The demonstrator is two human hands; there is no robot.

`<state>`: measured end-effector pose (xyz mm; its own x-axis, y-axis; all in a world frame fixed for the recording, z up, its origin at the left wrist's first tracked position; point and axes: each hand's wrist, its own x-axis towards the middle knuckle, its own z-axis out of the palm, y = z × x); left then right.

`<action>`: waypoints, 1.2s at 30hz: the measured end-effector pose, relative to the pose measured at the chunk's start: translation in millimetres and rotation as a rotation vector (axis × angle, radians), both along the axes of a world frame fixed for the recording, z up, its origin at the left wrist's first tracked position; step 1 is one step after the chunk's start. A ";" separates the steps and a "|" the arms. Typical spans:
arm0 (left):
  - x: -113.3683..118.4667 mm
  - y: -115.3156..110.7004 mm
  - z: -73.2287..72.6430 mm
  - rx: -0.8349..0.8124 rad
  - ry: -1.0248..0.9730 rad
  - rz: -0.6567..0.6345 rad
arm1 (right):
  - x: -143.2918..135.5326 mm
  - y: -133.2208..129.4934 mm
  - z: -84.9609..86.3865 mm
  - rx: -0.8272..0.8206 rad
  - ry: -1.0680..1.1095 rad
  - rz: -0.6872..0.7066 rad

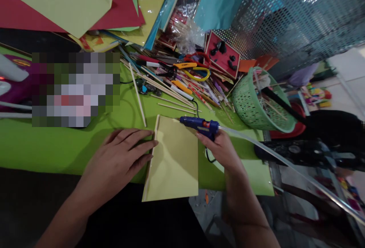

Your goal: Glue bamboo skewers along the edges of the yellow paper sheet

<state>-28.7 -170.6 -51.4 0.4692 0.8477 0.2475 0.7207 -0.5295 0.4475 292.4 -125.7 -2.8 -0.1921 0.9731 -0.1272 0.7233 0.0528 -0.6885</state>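
A yellow paper rectangle (176, 160) lies at the front edge of the green table, with a thin pale stick along its left side. My left hand (125, 156) rests flat, palm down, its fingertips touching that left edge. In my right hand (219, 147) is a blue glue gun (201, 124), a long clear glue stick running out of its back to the lower right. The gun's nozzle is over the paper's upper edge. A loose pale stick (137, 96) lies just beyond my left hand.
Behind are scissors (196, 71), many thin sticks and pens. A green basket (251, 103) stands at the right. Colored paper sheets (119, 8) are stacked at the back left. A blurred-out object (82, 88) and a purple item (34, 77) lie left.
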 end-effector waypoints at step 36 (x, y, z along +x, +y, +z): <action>0.5 -0.9 0.7 -0.017 -0.004 0.007 | 0.2 1.2 3.1 0.005 -0.087 0.034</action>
<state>-28.2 -171.5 -50.7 0.4625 0.8548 0.2353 0.7221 -0.5172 0.4594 292.6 -124.5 0.3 -0.2138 0.9668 -0.1398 0.7783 0.0821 -0.6224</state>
